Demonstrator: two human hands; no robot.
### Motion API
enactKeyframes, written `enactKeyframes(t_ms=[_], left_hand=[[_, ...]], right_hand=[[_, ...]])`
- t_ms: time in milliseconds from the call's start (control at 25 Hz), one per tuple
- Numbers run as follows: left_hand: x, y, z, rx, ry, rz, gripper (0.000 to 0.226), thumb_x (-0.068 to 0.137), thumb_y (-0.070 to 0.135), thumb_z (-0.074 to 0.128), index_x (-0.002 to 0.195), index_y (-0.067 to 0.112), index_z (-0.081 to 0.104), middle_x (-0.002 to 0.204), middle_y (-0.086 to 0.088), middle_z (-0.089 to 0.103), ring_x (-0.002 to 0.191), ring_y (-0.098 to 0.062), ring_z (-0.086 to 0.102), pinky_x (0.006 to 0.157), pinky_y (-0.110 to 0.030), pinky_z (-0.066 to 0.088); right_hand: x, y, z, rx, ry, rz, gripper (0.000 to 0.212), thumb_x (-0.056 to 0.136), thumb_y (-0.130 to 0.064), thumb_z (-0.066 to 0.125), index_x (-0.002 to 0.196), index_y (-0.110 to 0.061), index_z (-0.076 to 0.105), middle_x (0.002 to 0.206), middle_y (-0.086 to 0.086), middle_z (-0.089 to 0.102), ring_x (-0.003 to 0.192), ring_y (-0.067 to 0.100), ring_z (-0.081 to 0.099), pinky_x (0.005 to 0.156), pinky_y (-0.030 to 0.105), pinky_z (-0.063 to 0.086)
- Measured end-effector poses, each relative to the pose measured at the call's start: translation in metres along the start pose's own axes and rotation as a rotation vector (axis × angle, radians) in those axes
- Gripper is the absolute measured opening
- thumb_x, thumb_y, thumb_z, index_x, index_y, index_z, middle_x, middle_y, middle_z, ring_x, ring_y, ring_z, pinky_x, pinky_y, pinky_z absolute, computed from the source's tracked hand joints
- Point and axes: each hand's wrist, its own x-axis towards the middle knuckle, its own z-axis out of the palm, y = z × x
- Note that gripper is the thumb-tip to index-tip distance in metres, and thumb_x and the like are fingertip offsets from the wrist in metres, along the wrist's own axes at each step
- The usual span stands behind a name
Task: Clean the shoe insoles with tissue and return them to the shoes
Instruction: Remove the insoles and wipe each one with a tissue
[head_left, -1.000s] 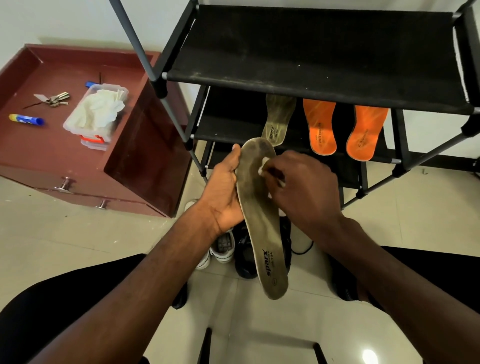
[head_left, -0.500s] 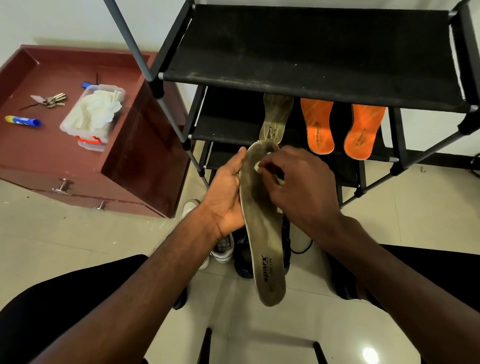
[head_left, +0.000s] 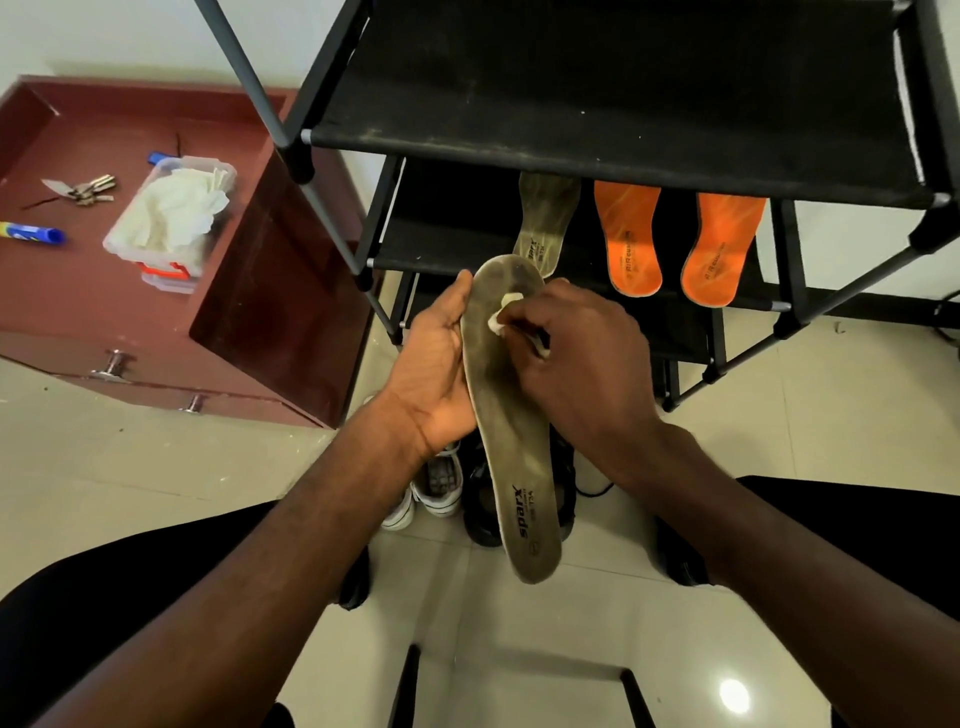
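Grey Sparx insole (head_left: 511, 415), judged light and bendy, is gripped along its edge by the left hand (head_left: 434, 364); a tissue wad (head_left: 501, 314) is pinched against its toe by the right hand (head_left: 576, 353).

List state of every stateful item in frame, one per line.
grey insole: held, being wiped, out of its shoe
tissue: wadded, pressed on the insole's toe end
left hand: grips the insole's edge
right hand: pinches the tissue
second grey insole: on the rack shelf
orange insoles: on the shelf, side by side
tissue box: open, holds tissues
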Motion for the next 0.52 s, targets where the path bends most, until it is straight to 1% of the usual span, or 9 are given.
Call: enactKeyframes(t_ms=[80, 120, 160, 240, 280, 360, 400, 440, 520], left_hand=[[-0.0007, 0.0007, 0.0007, 0.01, -0.006, -0.004, 0.07, 0.11, 0.054, 0.025, 0.157, 0.004, 0.039, 0.16, -0.014, 0.046, 0.149, -0.027, 0.043, 0.125, -0.043, 0.03], [-0.0027, 0.0005, 0.001, 0.008, -0.016, -0.009, 0.071, 0.11, 0.054, 0.024, 0.158, 0.003, 0.039, 0.16, -0.013, 0.046, 0.149, -0.026, 0.043, 0.124, -0.042, 0.032], [-0.0044, -0.0003, 0.002, 0.0, -0.023, -0.012, 0.071, 0.11, 0.055, 0.024, 0.158, 0.004, 0.039, 0.161, -0.013, 0.045, 0.149, -0.026, 0.042, 0.124, -0.042, 0.032], [-0.0038, -0.0031, 0.0007, -0.018, -0.016, -0.007, 0.069, 0.11, 0.054, 0.027, 0.158, 0.005, 0.04, 0.162, -0.015, 0.043, 0.15, -0.028, 0.041, 0.126, -0.045, 0.028], [-0.0026, -0.004, -0.0004, -0.015, -0.006, -0.004, 0.068, 0.11, 0.053, 0.029, 0.158, 0.006, 0.04, 0.162, -0.016, 0.042, 0.151, -0.029, 0.04, 0.127, -0.046, 0.026], [-0.0023, -0.0021, -0.0021, -0.017, -0.018, -0.014, 0.069, 0.111, 0.053, 0.026, 0.158, 0.005, 0.039, 0.161, -0.014, 0.044, 0.151, -0.028, 0.04, 0.127, -0.044, 0.025], [-0.004, -0.0017, -0.0018, -0.026, -0.038, -0.022, 0.07, 0.111, 0.054, 0.025, 0.157, 0.004, 0.04, 0.16, -0.013, 0.046, 0.15, -0.026, 0.041, 0.126, -0.042, 0.028], [-0.0057, -0.0022, -0.0001, -0.038, -0.045, -0.024, 0.07, 0.111, 0.054, 0.024, 0.156, 0.004, 0.042, 0.158, -0.012, 0.049, 0.147, -0.025, 0.045, 0.124, -0.041, 0.032], [-0.0058, -0.0039, 0.001, -0.049, -0.007, -0.019, 0.065, 0.111, 0.053, 0.027, 0.148, 0.007, 0.053, 0.145, -0.012, 0.062, 0.135, -0.024, 0.058, 0.115, -0.04, 0.043]], right_hand=[[-0.003, -0.0038, 0.0038, 0.112, -0.067, -0.068, 0.014, 0.092, -0.022, 0.072, 0.103, -0.019, 0.08, 0.095, -0.006, 0.071, 0.087, 0.012, 0.066, 0.072, 0.039, 0.057], [-0.0042, -0.0039, 0.0032, 0.128, -0.103, -0.09, 0.013, 0.092, -0.023, 0.073, 0.102, -0.02, 0.08, 0.094, -0.008, 0.071, 0.086, 0.012, 0.066, 0.072, 0.039, 0.057], [-0.0042, -0.0027, 0.0014, 0.099, -0.106, -0.093, 0.013, 0.092, -0.026, 0.073, 0.102, -0.022, 0.08, 0.093, -0.009, 0.071, 0.087, 0.012, 0.066, 0.071, 0.039, 0.057], [-0.0006, 0.0007, 0.0001, 0.018, -0.032, -0.053, 0.013, 0.092, -0.028, 0.072, 0.102, -0.023, 0.08, 0.095, -0.008, 0.072, 0.088, 0.013, 0.066, 0.071, 0.039, 0.058], [0.0011, 0.0, 0.0, 0.024, -0.017, -0.047, 0.013, 0.091, -0.027, 0.073, 0.102, -0.022, 0.08, 0.095, -0.007, 0.073, 0.087, 0.013, 0.066, 0.071, 0.038, 0.058], [0.0009, -0.0038, 0.0, 0.11, -0.094, -0.112, 0.012, 0.09, -0.025, 0.074, 0.1, -0.022, 0.08, 0.093, -0.009, 0.072, 0.086, 0.011, 0.066, 0.072, 0.038, 0.057], [-0.0001, -0.005, -0.0007, 0.113, -0.139, -0.138, 0.011, 0.09, -0.027, 0.075, 0.099, -0.024, 0.08, 0.093, -0.01, 0.072, 0.086, 0.01, 0.066, 0.072, 0.038, 0.057], [-0.0004, -0.0046, -0.0017, 0.067, -0.144, -0.135, 0.01, 0.091, -0.03, 0.074, 0.098, -0.025, 0.079, 0.093, -0.011, 0.071, 0.087, 0.01, 0.065, 0.071, 0.038, 0.057], [0.0008, -0.0008, -0.0016, -0.019, -0.057, -0.077, 0.011, 0.091, -0.029, 0.073, 0.098, -0.023, 0.079, 0.092, -0.009, 0.072, 0.087, 0.014, 0.065, 0.069, 0.038, 0.057]])
